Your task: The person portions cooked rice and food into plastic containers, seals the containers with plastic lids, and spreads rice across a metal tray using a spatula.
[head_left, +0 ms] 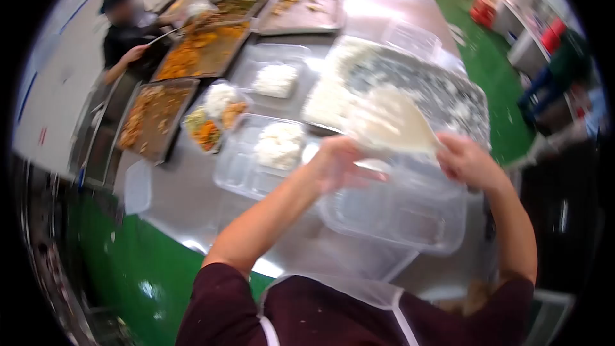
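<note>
A white scoop (396, 120), smeared by motion, is tilted over the near edge of a large metal tray of cooked white rice (330, 83). My right hand (466, 161) is closed around the scoop's narrow right end. On its left side, my left hand (338, 163) has its fingers stretched out and apart, close under the scoop. Below both hands stand stacked clear plastic containers (400, 214). Left of my left hand, another clear container (240, 160) has a mound of rice (280, 145) in one compartment.
Farther back is another container with rice (275, 80), beside a filled meal box (214, 115). Metal trays of food (205, 48) line the steel table's (186, 198) left side. A person (131, 29) holds a long utensil there. Another person (567, 64) is at the right.
</note>
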Demonstrator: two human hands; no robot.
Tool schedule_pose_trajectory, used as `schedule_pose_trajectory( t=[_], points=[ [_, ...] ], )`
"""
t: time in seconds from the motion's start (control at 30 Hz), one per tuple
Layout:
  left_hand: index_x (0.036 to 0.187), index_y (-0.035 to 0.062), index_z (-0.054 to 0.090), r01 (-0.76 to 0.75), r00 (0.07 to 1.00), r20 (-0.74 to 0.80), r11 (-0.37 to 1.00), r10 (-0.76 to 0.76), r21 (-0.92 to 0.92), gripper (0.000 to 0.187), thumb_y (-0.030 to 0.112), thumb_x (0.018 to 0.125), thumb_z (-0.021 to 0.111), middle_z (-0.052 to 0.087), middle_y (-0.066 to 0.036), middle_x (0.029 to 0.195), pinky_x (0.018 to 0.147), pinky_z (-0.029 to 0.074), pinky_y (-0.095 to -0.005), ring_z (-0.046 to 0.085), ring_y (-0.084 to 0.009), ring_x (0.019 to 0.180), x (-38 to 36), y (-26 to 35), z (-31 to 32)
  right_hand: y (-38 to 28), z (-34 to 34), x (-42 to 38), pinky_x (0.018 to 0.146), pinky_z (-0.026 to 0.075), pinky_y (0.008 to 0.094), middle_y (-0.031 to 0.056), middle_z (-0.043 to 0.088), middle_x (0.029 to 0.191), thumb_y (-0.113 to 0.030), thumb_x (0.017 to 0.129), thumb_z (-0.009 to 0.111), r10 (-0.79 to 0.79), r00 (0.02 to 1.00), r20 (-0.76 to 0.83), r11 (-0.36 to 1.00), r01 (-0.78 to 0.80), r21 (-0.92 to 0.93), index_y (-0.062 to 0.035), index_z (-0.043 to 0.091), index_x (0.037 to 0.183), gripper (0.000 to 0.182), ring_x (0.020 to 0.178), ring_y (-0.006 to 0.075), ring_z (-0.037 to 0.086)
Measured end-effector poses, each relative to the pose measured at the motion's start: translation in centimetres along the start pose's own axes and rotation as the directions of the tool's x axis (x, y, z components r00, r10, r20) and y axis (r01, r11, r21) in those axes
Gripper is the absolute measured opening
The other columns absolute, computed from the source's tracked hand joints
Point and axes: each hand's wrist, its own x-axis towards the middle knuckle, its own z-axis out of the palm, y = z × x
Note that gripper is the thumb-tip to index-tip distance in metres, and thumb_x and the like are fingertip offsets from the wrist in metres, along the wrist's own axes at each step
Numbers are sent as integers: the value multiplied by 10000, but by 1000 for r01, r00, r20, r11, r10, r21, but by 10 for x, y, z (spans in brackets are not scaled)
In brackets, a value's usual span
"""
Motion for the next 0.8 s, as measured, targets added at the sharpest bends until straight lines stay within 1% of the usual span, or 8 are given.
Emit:
schedule_pose_trajectory(
  t=[0.13, 0.23, 0.33, 0.4, 0.5, 0.6, 0.73, 0.8],
  points=[
    [1269, 42, 362, -34, 997, 56, 988, 43, -153, 638, 233, 678, 507, 492, -136, 1208, 679, 513, -377, 587, -378, 911, -11, -4, -17, -10, 5, 1, 380, 328, 210, -15, 439, 551, -124, 829, 451, 157, 984, -87, 957, -130, 259, -48, 548, 1008, 218, 433, 56, 395],
    [1203, 40, 402, -58, 998, -47, 989, 52, -133, 538, 201, 697, 484, 523, -98, 1133, 535, 495, -324, 611, -365, 887, -40, -1, -30, 20, -8, 6, 461, 427, 294, 62, 505, 623, -111, 829, 439, 147, 914, -378, 985, -99, 142, -44, 499, 1108, 293, 510, 165, 519],
    [1210, 34, 397, -143, 985, -113, 986, 133, -86, 526, 201, 719, 478, 515, -103, 1155, 577, 501, -328, 589, -374, 951, -83, 0, -65, 117, 0, 30, 641, 467, 420, 175, 555, 822, -90, 823, 426, -183, 777, -603, 651, -364, -666, -63, 443, 1195, 373, 753, 324, 586],
    [1219, 31, 396, -238, 970, -75, 962, 230, -131, 537, 209, 722, 493, 508, -113, 1176, 627, 502, -339, 573, -375, 982, -120, 7, -86, 145, 14, 47, 802, 420, 473, 192, 498, 1088, -73, 797, 435, 136, 759, -637, 505, -606, -614, -93, 433, 1215, 419, 1000, 376, 507],
    [1233, 29, 393, -319, 944, -126, 941, 304, -115, 561, 228, 723, 514, 497, -127, 1200, 700, 496, -349, 543, -371, 1033, -190, 28, -117, 174, 45, 49, 850, 404, 445, 163, 499, 1093, -61, 776, 471, 183, 813, -553, 462, -568, -681, -72, 471, 1168, 393, 1052, 353, 470],
    [1236, 35, 404, -394, 912, -161, 915, 378, -83, 572, 252, 721, 527, 502, -123, 1196, 745, 486, -343, 522, -365, 1064, -263, 44, -161, 110, 77, 43, 875, 393, 406, 146, 502, 1089, -52, 753, 518, 55, 729, -682, 547, -594, -590, -56, 507, 1108, 356, 1087, 323, 441],
    [1183, 36, 474, -522, 835, -295, 839, 465, -155, 496, 236, 731, 525, 538, -108, 1152, 756, 491, -360, 496, -403, 1074, -348, 55, -216, 37, 127, 35, 870, 394, 378, 158, 511, 1059, -15, 726, 552, -240, 687, -686, 732, -336, -593, -31, 525, 1069, 344, 1014, 326, 490],
    [1167, 32, 493, -629, 741, -422, 761, 523, -162, 473, 213, 731, 534, 540, -109, 1150, 752, 503, -388, 472, -432, 1089, -384, 51, -246, 1, 173, 33, 878, 391, 368, 168, 521, 1051, 3, 717, 549, -176, 747, -641, 868, -189, -459, -23, 532, 1066, 351, 998, 337, 499]
  ],
)
